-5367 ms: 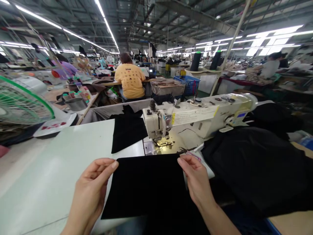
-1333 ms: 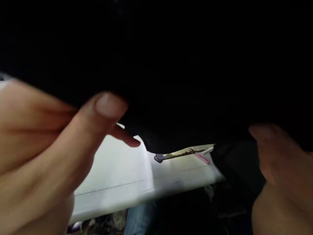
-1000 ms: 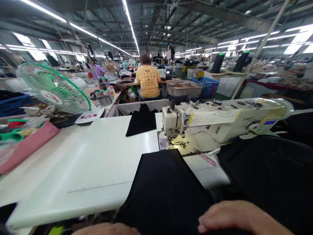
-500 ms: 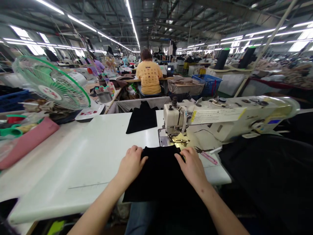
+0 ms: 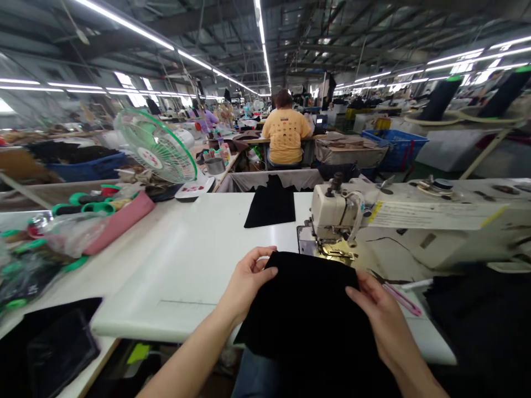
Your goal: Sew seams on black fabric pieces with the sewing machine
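Note:
A piece of black fabric [image 5: 311, 309] is stretched between my two hands, its lower part hanging over the table's front edge toward my lap. My left hand [image 5: 251, 279] pinches its upper left corner between thumb and fingers. At the upper right corner my right hand [image 5: 375, 301] grips it the same way. Just beyond the fabric's top edge stands the sewing machine [image 5: 336, 213], its needle area lit yellow. Another black fabric piece [image 5: 271, 207] lies flat on the white table [image 5: 186, 260], left of the machine head.
Pink-handled thread snips [image 5: 404, 301] lie right of my right hand. Dark cloth [image 5: 485, 320] is heaped at the right. A green-rimmed fan [image 5: 155, 146], a pink roll [image 5: 122, 221] and thread spools [image 5: 97, 207] are at the left. A person in a yellow shirt [image 5: 285, 135] sits ahead.
The black fabric's top edge has come up off the table, and both hands now pinch its corners with thumbs on top. The view has turned left, so the surroundings appear farther right.

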The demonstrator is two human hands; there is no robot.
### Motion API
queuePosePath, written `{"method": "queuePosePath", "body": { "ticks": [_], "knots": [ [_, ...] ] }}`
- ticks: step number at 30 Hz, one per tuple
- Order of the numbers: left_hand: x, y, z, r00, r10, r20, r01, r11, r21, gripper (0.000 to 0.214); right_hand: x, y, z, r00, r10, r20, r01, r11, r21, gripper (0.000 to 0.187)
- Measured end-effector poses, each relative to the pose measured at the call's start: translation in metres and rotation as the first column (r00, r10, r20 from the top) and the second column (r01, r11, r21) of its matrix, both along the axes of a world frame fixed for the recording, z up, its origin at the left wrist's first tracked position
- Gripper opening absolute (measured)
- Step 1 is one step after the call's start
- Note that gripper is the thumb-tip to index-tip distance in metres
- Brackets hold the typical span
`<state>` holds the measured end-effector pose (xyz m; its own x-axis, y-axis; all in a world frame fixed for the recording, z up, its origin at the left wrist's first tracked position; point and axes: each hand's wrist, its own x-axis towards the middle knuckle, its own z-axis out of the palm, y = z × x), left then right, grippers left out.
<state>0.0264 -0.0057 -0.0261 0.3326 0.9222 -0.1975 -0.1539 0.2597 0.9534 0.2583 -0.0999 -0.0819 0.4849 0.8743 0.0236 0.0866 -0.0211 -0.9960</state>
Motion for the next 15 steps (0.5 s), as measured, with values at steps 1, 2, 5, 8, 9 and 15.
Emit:
{"method": "queuePosePath", "body": {
  "ticks": [1,2,5,8,9,15],
  "knots": [
    [0.0,-0.003,0.002,0.999,0.028,0.043,-0.027,0.999,-0.019,0.04,-0.001,-0.004,0.002,0.998,-0.034,-0.052,0.032,0.999,-0.026,0.042],
    [0.0,-0.005,0.003,0.997,0.057,0.06,-0.056,0.998,-0.02,0.037,-0.001,-0.008,0.005,0.995,-0.087,-0.052,0.084,0.995,-0.052,0.045],
    [0.0,-0.01,0.005,0.991,0.117,0.065,-0.117,0.993,-0.007,0.027,-0.002,-0.014,0.009,0.966,-0.235,0.104,0.244,0.966,-0.084,0.053],
    [-0.003,-0.015,0.008,0.989,0.13,0.072,-0.132,0.991,0.021,0.024,-0.001,-0.018,0.009,0.944,-0.308,0.121,0.317,0.947,-0.062,0.054],
    [-0.004,-0.016,0.009,0.988,0.139,0.069,-0.143,0.989,0.048,0.023,0.0,-0.018,0.008,0.939,-0.329,0.097,0.334,0.942,-0.043,0.053],
    [-0.006,-0.018,0.018,0.973,0.217,0.075,-0.223,0.972,0.078,0.02,0.004,-0.021,0.008,0.926,-0.344,-0.156,0.352,0.936,0.025,0.044]
  ]
}}
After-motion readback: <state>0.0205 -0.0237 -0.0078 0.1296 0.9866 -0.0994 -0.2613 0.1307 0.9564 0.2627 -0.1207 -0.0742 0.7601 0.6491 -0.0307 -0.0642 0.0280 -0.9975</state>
